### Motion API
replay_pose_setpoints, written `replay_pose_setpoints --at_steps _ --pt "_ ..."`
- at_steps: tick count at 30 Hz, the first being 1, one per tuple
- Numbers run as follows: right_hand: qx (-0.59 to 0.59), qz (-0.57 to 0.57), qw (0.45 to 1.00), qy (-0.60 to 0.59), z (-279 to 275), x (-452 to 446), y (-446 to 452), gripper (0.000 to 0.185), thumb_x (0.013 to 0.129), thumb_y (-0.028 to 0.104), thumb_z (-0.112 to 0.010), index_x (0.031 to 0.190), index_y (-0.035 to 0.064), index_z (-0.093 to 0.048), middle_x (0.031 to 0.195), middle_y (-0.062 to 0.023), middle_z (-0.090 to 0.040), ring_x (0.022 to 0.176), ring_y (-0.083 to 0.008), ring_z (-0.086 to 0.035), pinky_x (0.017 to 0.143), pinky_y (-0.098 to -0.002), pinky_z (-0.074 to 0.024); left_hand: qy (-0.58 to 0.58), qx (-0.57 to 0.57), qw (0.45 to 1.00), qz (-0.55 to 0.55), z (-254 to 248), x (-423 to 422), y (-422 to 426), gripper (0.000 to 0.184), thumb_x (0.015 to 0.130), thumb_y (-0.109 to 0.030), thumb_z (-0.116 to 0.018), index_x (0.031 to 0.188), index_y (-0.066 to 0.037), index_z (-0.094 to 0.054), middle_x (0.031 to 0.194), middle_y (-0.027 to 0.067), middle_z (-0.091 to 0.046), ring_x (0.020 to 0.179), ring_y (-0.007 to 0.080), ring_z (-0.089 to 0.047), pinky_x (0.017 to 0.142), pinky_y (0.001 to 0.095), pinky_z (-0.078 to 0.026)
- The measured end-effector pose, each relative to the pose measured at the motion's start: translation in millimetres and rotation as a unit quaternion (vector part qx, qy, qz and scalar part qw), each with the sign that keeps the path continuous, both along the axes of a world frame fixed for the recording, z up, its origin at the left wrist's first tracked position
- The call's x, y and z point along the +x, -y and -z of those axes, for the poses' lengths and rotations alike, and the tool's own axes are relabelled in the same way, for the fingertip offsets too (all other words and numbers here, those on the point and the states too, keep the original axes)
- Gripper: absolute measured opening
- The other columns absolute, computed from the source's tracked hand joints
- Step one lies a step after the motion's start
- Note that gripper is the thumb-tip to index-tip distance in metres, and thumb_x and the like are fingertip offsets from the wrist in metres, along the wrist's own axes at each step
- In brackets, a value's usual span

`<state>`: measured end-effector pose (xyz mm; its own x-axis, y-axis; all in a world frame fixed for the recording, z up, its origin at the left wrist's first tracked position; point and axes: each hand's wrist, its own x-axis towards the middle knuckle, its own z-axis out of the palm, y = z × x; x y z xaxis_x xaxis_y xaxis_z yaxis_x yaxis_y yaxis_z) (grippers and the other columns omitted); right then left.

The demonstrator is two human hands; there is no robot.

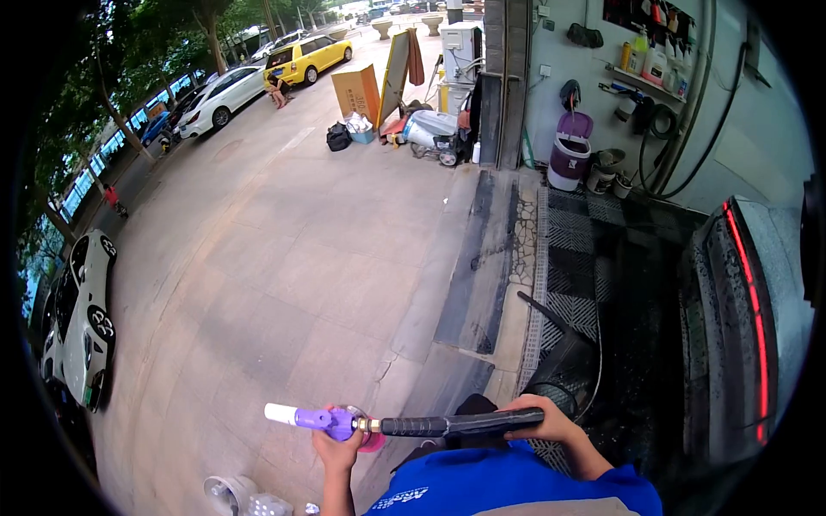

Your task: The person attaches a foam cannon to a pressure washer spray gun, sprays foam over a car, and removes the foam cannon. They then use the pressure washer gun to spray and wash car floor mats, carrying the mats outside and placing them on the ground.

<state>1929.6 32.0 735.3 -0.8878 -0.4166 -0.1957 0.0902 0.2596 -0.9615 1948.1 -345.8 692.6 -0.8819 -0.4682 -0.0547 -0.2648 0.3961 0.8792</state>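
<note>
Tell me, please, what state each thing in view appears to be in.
Spray gun: gripped by the left hand and right hand, no spray visible
Tail-light strip: lit red
Car in the bay: wet, only its rear end visible
Purple-lidded tub: lid raised
Cardboard box: standing upright
Yellow car: parked, visible doors shut

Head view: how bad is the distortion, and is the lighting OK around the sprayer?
Head view: strong fisheye, black corners, white car at left edge steeply tilted. Head view: pavement bright, bay floor much darker, red tail light vivid. Head view: purple sprayer, left hand and right hand well lit; white tip looks close to washed out.
</note>
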Motion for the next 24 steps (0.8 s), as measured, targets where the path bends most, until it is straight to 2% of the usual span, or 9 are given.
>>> replay_pose_setpoints --at_steps 6,12,15,17,18,20,21,22,24 --pt "-0.08 0.162 0.98 0.084 34 -102 -31 0.047 0.063 0.004 -0.074 0.108 0.0031 -0.062 0.095 -0.0069 -0.065 0.088 -0.0129 -0.06 0.083 -0.0266 -0.0451 -0.013 0.047 0.987 0.15 25 -215 -55 0.066 0.052 -0.009 -0.078 0.112 0.002 -0.051 0.099 0.0105 -0.058 0.091 0.019 -0.057 0.083 0.0314 -0.045" --pt "-0.186 0.196 0.951 0.147 35 -245 -130 0.055 0.063 0.001 -0.071 0.117 0.0031 -0.058 0.106 -0.0067 -0.063 0.097 -0.0136 -0.057 0.089 -0.0267 -0.0417 -0.072 -0.011 0.984 0.163 10 -390 -163 0.062 0.052 -0.003 -0.074 0.111 0.002 -0.052 0.098 0.0097 -0.058 0.089 0.0182 -0.058 0.082 0.031 -0.046" --pt "-0.279 0.123 0.939 0.159 26 -262 -182 0.068 0.064 0.02 -0.071 0.122 -0.009 -0.048 0.116 -0.0186 -0.056 0.109 -0.0225 -0.052 0.096 -0.0304 -0.0364 -0.036 0.036 0.971 0.232 -1 -447 -209 0.059 0.052 -0.01 -0.077 0.106 -0.001 -0.055 0.096 0.0102 -0.061 0.086 0.0197 -0.061 0.081 0.031 -0.048" --pt "-0.437 0.081 0.866 0.229 57 -287 -229 0.069 0.071 0.034 -0.066 0.116 -0.0161 -0.049 0.116 -0.0262 -0.054 0.108 -0.0299 -0.055 0.098 -0.0348 -0.0371 -0.038 0.024 0.964 0.26 6 -489 -235 0.058 0.051 -0.013 -0.078 0.104 -0.002 -0.056 0.096 0.0103 -0.062 0.086 0.0206 -0.062 0.081 0.0312 -0.048" --pt "-0.392 0.027 0.901 0.183 83 -306 -258 0.069 0.076 0.048 -0.061 0.104 -0.0153 -0.058 0.105 -0.0263 -0.06 0.1 -0.0325 -0.059 0.093 -0.037 -0.0419 -0.077 0.027 0.942 0.327 2 -513 -254 0.058 0.052 -0.016 -0.079 0.104 -0.002 -0.056 0.098 0.0104 -0.062 0.088 0.0216 -0.062 0.081 0.0318 -0.048" --pt "-0.385 -0.084 0.897 0.199 99 -376 -280 0.063 0.081 0.049 -0.056 0.089 -0.0127 -0.064 0.091 -0.0226 -0.064 0.087 -0.0293 -0.063 0.082 -0.0345 -0.0478 -0.124 0.033 0.913 0.386 -1 -561 -299 0.058 0.052 -0.018 -0.079 0.103 -0.003 -0.057 0.099 0.0105 -0.062 0.09 0.0225 -0.063 0.082 0.0323 -0.049" --pt "-0.336 -0.101 0.918 0.185 94 -418 -269 0.051 0.089 0.039 -0.05 0.086 -0.0103 -0.064 0.074 -0.0165 -0.065 0.071 -0.0223 -0.063 0.068 -0.0315 -0.0496 -0.156 0.034 0.888 0.431 -4 -585 -318 0.057 0.052 -0.018 -0.079 0.102 -0.003 -0.057 0.101 0.0105 -0.062 0.091 0.0236 -0.062 0.081 0.033 -0.049" --pt "-0.263 -0.023 0.94 0.216 98 -447 -260 0.048 0.091 0.037 -0.047 0.081 -0.0076 -0.063 0.071 -0.0123 -0.063 0.069 -0.0186 -0.061 0.068 -0.0294 -0.0481 -0.187 0.035 0.86 0.474 -4 -610 -338 0.056 0.052 -0.019 -0.079 0.101 -0.003 -0.057 0.103 0.0105 -0.061 0.092 0.0246 -0.062 0.081 0.0336 -0.049" --pt "-0.295 0.131 0.919 0.226 82 -512 -231 0.056 0.088 0.046 -0.048 0.102 -0.0068 -0.057 0.086 -0.0121 -0.06 0.078 -0.0162 -0.057 0.073 -0.0273 -0.0445 -0.244 0.03 0.839 0.486 5 -662 -388 0.056 0.053 -0.017 -0.079 0.102 -0.004 -0.056 0.1 0.0106 -0.062 0.094 0.0257 -0.061 0.082 0.0345 -0.049"
